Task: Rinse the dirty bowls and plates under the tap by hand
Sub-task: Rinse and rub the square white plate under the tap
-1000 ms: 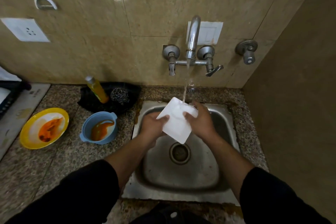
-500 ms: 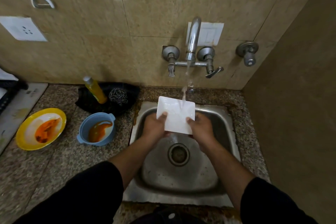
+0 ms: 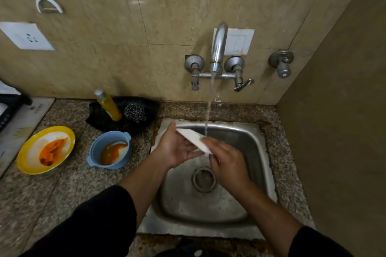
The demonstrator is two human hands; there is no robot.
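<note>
Rinsing the plate (image 3: 193,139), tilted over the sink (image 3: 240,131) with the stream (image 3: 208,110) landing on it, I'd turn it so water sweeps both faces. Left hand (image 3: 177,150) cradles it on near-straight fingers; right hand (image 3: 227,158) curls its fingers over the near edge. No writing is readable; the stove label (image 3: 34,108) blurs.
</note>
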